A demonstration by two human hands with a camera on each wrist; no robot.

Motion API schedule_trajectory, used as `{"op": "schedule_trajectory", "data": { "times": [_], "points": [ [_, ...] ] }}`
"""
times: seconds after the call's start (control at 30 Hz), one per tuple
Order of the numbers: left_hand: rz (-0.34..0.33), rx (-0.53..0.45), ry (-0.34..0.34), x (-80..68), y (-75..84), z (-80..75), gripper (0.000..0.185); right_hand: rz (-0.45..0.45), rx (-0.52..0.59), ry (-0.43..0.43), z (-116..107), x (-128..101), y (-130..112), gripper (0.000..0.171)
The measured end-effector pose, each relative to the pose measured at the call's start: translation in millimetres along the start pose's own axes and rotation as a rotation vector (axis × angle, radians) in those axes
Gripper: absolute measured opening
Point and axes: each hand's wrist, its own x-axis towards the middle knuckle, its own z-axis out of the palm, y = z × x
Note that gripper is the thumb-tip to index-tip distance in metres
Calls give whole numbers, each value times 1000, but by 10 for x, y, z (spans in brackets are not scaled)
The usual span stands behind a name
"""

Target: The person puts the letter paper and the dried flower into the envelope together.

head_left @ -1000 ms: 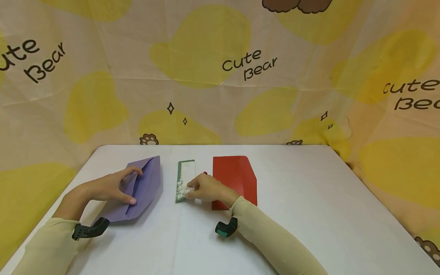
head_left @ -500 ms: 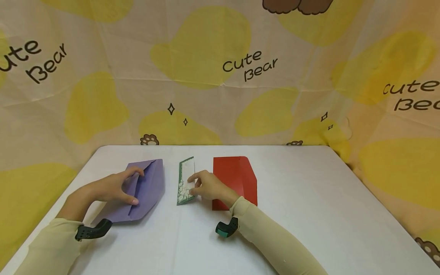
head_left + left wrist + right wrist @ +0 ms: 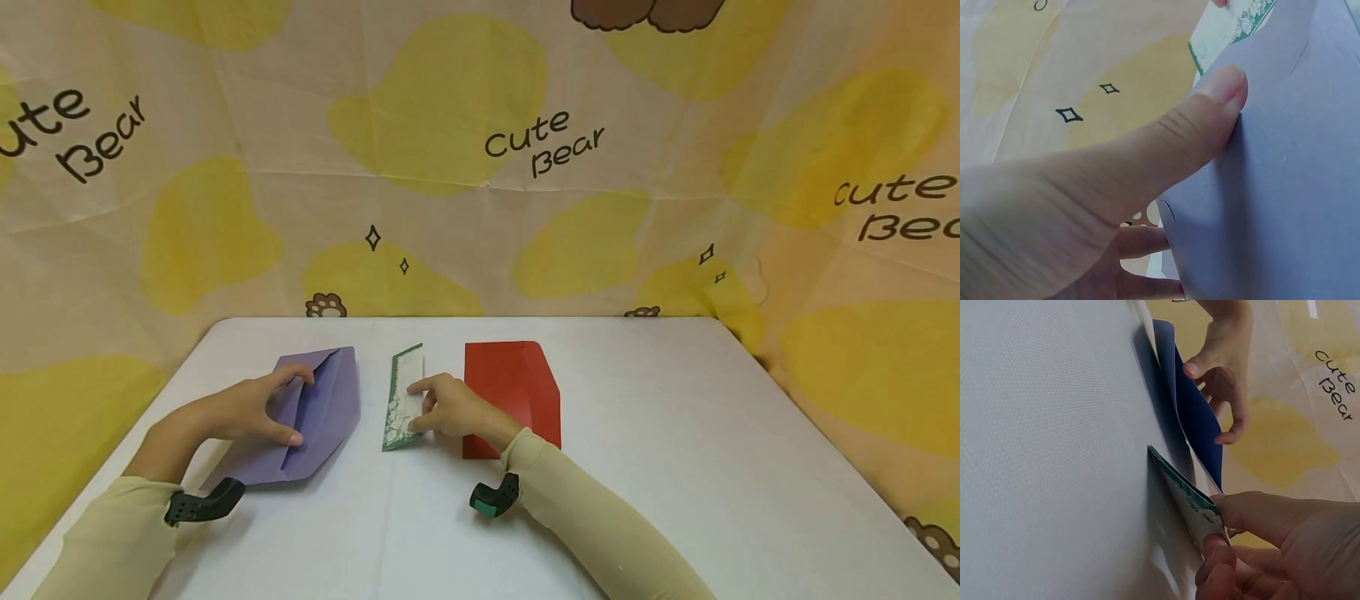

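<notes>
Pinching the green-edged card (image 3: pixel 401 398) with the right hand (image 3: pixel 459 412) — thumb and fingertips curled on the long edge nearest that hand, edge raised, opposite edge apparently down on the tabletop (image 3: pixel 675 467). Lying just behind and to the right of the same hand, partly under the wrist: red envelope (image 3: pixel 517 379), flat, untouched.

Gripping the purple envelope (image 3: pixel 326 400) with the left hand (image 3: pixel 243 412) — thumb on top of one layer, fingers curled round the edge, mouth held apart and facing the card. Sitting just right of the left hand's fingertips, near but not touching: the card.

Step, as judged: card pick-up underway, envelope held open. Next move, as judged: calls for a firmer pinch, a clean lift off the tabletop, and the card's edge kept level with the open mouth; calls for the left hand to keep the layers spread.

View differences:
- Head view: gives the full layout and both hands, but hides how wide the mouth gapes.
- Left wrist: shows the thumb flat on the purple paper and two fingers behind it; card corner just visible past the thumb tip.
- Right wrist: shows the card tilted up at the pinch and the envelope's layers standing apart beyond it.
</notes>
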Motion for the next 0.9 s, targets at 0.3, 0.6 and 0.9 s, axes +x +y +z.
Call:
{"op": "schedule_trajectory", "data": {
  "times": [0.3,0.6,0.9],
  "points": [
    [-26,0,-17,1,14,-6,83,-16,8,18,8,0,-2,56],
    [-24,7,-15,-5,24,-10,83,-61,27,15,-12,-6,7,45],
    [-31,7,-13,-17,26,0,83,-72,31,20,-34,-25,-7,34]
  ]
}}
